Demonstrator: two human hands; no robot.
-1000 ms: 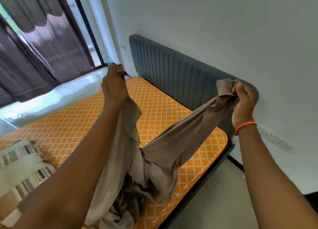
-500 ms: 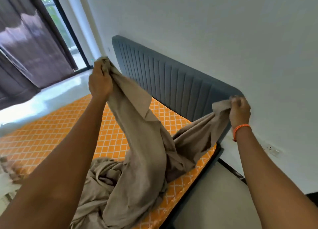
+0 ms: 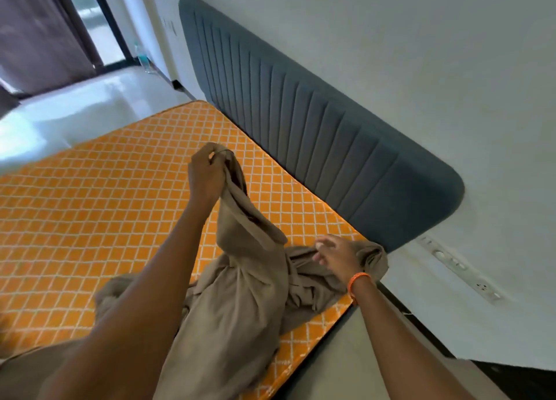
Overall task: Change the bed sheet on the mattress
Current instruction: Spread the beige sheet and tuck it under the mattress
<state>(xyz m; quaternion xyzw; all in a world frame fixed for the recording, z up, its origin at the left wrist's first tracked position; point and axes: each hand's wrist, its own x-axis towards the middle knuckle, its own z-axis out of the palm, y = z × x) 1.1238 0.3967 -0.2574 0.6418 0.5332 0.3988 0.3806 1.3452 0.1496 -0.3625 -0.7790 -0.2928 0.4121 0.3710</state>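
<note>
While the left hand [image 3: 206, 175] pinches a gathered edge of the beige bed sheet [image 3: 240, 303] and lifts it above the mattress [image 3: 90, 207], the rest of the cloth hangs down from that grip and lies crumpled on the bed toward five o'clock. The right hand [image 3: 337, 256], with an orange band [image 3: 358, 282] on its wrist, sits low over the sheet at the mattress corner, toward four o'clock; its fingers are spread and blurred, touching or just above the cloth, so I cannot tell whether that grip has hold of anything. The mattress is orange with a white lattice pattern and mostly bare. A grey-blue ribbed headboard [image 3: 316, 134] runs along its edge from twelve to three o'clock, against a white wall [image 3: 391, 38] with a socket strip [image 3: 463, 267].
</note>
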